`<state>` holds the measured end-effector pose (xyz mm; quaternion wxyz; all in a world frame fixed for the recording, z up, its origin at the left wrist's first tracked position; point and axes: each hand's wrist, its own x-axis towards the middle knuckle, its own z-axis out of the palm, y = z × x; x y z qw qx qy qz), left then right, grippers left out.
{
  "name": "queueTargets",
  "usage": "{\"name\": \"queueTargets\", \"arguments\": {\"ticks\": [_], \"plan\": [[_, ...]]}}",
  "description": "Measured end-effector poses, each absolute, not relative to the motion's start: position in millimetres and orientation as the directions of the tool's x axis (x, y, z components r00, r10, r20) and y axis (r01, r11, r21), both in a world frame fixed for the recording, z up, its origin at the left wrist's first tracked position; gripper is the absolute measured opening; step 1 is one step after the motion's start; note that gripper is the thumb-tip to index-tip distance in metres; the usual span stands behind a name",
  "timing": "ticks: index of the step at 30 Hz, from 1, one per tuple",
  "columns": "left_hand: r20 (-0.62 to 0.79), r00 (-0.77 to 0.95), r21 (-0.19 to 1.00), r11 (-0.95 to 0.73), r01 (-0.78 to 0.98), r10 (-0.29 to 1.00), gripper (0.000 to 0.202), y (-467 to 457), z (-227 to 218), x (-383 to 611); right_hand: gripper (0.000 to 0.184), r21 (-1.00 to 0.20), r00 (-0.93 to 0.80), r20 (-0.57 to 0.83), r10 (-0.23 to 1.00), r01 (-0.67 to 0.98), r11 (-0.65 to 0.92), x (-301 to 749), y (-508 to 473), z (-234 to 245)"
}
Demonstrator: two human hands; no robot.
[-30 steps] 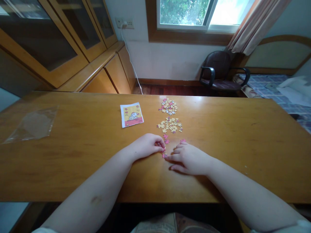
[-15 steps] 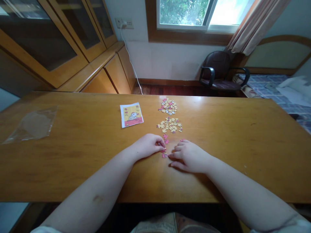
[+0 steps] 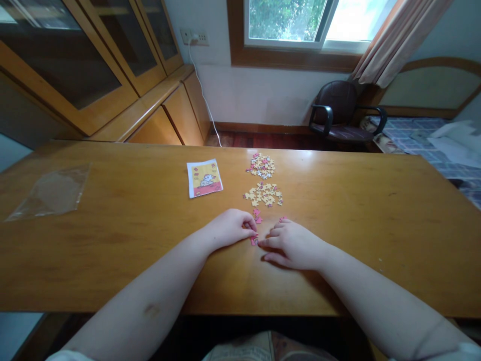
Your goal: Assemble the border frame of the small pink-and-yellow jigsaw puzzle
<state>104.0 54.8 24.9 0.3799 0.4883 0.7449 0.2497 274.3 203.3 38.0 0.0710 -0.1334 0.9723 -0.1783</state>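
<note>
My left hand point(image 3: 237, 226) is closed in a pinch at a small jigsaw puzzle piece, largely hidden by the fingertips. Directly below those fingertips lie pink puzzle pieces point(image 3: 254, 241) on the table. My right hand point(image 3: 288, 244) rests palm down with its fingers apart, the index fingertip at the right edge of these pieces. A bit of pink point(image 3: 282, 219) shows by its far fingers. Just beyond my left fingertips sit loose pink pieces point(image 3: 257, 216). Farther off are a spread of yellow puzzle pieces point(image 3: 265, 194) and a mixed pile of pieces point(image 3: 262, 165).
A picture card point(image 3: 205, 179) with a white animal on yellow and pink lies left of the piles. At the far left is a clear plastic bag point(image 3: 50, 193). Past the wooden table point(image 3: 356, 200) stand an office chair point(image 3: 338, 110) and a glass-door cabinet point(image 3: 124, 100).
My left fingertips have shifted very slightly at the pink pieces and cover more of the pinched piece. The right hand stays nearly where it was. The whole view has shifted a little.
</note>
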Motion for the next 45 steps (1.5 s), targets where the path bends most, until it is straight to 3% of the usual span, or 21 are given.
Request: {"name": "queueTargets", "arguments": {"ticks": [16, 30, 45], "plan": [[-0.336, -0.252, 0.696, 0.42, 0.583, 0.907, 0.014, 54, 32, 107, 0.04, -0.376, -0.946, -0.1, -0.308, -0.251, 0.892, 275, 201, 39], [-0.289, -0.308, 0.485, 0.416, 0.769, 0.906, 0.015, 52, 41, 115, 0.046, -0.371, -0.943, -0.123, -0.308, -0.245, 0.896, 276, 197, 37], [-0.29, -0.326, 0.427, 0.427, 0.797, 0.9, 0.015, 51, 46, 120, 0.045, -0.385, -0.946, -0.111, -0.303, -0.241, 0.891, 276, 197, 35]]}}
